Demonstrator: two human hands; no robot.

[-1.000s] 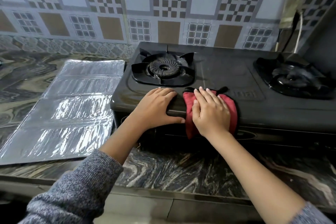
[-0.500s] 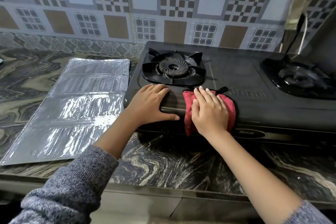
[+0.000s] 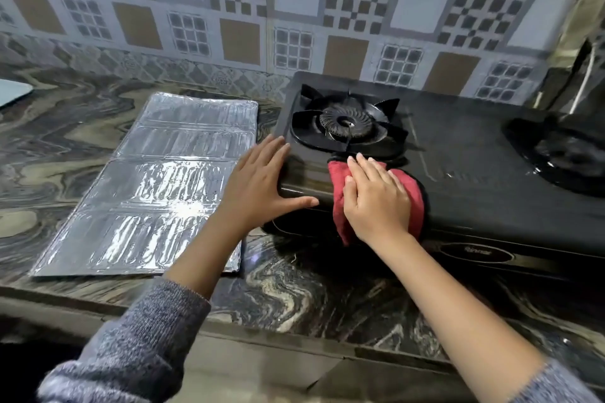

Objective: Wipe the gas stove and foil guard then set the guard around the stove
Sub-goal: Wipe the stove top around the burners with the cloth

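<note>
Marble counter [image 3: 294,298]: right hand [image 3: 376,203] presses red cloth [image 3: 336,172] flat-fingered on gas stove [image 3: 474,173]; left hand [image 3: 258,186], fingers spread, seemingly braces its corner.

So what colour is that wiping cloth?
The cloth is red with a dark edge; head view.

**Countertop and items resting on it**

Support: dark marble-patterned stone countertop [image 3: 294,291], swirled in black, grey and tan, running along a tiled wall.

1. Silver folding foil guard [image 3: 157,193]: lying flat and unfolded on the left half, its panels joined by creases, its near edge close to the counter's front.
2. Black two-burner gas stove [image 3: 474,173]: standing on the right half, its back against the wall, just beside the guard.
3. Pale flat object [image 3: 11,91]: at the far left edge, mostly out of view.
</note>
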